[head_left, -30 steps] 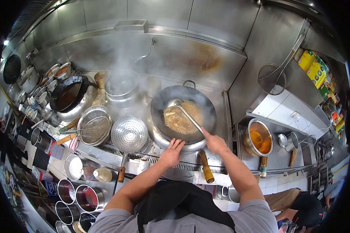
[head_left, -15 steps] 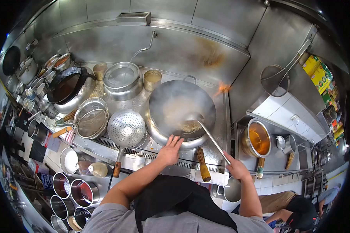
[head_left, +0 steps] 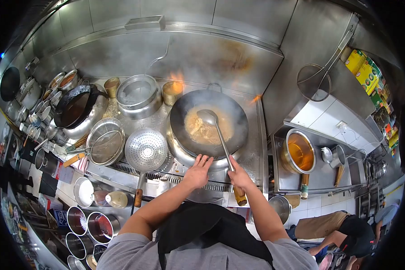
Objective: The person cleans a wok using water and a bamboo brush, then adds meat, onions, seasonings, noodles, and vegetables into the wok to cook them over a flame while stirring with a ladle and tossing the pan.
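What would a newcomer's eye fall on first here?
Probably the steaming wok at centre, where the right hand holds a ladle over pale food. Then the orange flames, one by the metal cup behind left, another beyond the right rim. Last, the amber liquid in the pot on the right.

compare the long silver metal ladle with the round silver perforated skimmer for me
The long silver metal ladle has a small solid head; the round silver perforated skimmer has a wider head full of holes. The ladle is held in the bare right hand, its head inside the dark round metal wok; the skimmer lies to the wok's left, touched by neither hand. Both have round metal heads and handles pointing toward the person.
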{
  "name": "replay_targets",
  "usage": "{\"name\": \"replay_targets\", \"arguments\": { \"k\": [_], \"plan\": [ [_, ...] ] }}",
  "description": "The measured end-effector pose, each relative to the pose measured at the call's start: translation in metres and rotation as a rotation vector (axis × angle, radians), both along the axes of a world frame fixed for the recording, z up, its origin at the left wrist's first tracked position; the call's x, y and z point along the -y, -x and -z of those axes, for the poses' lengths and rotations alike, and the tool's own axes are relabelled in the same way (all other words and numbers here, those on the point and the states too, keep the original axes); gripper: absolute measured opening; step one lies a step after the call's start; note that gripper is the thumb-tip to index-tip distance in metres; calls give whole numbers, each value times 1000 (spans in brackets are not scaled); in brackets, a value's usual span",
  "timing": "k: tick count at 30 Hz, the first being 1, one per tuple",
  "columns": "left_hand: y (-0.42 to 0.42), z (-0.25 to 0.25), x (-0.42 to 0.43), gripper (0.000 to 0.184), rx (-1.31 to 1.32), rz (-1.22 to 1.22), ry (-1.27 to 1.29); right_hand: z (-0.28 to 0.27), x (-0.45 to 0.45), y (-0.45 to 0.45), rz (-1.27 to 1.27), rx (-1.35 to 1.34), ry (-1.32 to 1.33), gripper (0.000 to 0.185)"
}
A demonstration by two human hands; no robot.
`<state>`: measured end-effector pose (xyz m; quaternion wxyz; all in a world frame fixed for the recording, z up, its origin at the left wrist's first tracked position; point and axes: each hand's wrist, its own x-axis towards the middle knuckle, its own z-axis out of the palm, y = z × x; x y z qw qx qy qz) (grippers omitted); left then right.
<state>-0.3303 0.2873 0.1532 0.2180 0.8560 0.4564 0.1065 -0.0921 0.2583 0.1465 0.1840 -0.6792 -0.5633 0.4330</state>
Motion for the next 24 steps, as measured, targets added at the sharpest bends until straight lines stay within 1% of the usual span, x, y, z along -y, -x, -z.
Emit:
{"name": "replay_targets", "arguments": {
  "k": [2, 4, 5, 6, 7, 10, 12, 13, 14, 16, 17, 18, 20, 21, 23, 24],
  "plan": [
    [2, 2, -2, 80, 10, 23, 5, -2, -12, 11, 19, -8, 37, 78],
    [2, 5, -3, 80, 12, 24, 7, -26, -12, 29, 10, 324, -31, 77],
    [3, 7, -4, 80, 18, 25, 9, -23, -3, 30, 41, 269, -97, 75],
    [3, 8, -6, 80, 18, 20, 8, -22, 5, 30, 36, 269, -99, 75],
    [3, 11, -6, 81, 26, 18, 2, -29, 15, 30, 18, 145, -101, 75],
    [-1, 15, -5, 81, 38, 8, -12, -75, 23, 36, 119, -147, 261, 76],
    [-1, 15, -3, 82, 27, 8, -24, -22, 2, 19, 24, -84, 77, 78],
    [0, 13, -3, 82, 25, 18, -15, -13, -6, 23, -77, 237, -159, 78],
    [2, 11, -5, 82, 23, 27, -9, -6, -4, 21, -77, 232, -164, 78],
    [4, 5, -6, 82, 16, 34, 9, -32, 7, 34, -52, 198, -139, 77],
    [4, 4, -7, 82, 18, 45, 29, -27, 18, 28, -64, 131, -177, 77],
    [3, 5, -9, 82, 20, 49, 26, -24, 27, 21, -60, 133, -180, 77],
    [0, 13, -9, 81, 16, 35, 1, -16, 41, 9, -79, -16, -90, 78],
    [-1, 14, -8, 81, 15, 40, 9, -8, 40, 3, -83, -15, -86, 78],
    [-2, 15, -5, 81, 17, 16, -41, 18, 33, -3, -55, 189, -166, 79],
    [-2, 15, -5, 81, 11, 24, -42, 17, 28, 0, -51, 376, -206, 78]
  ]
}}
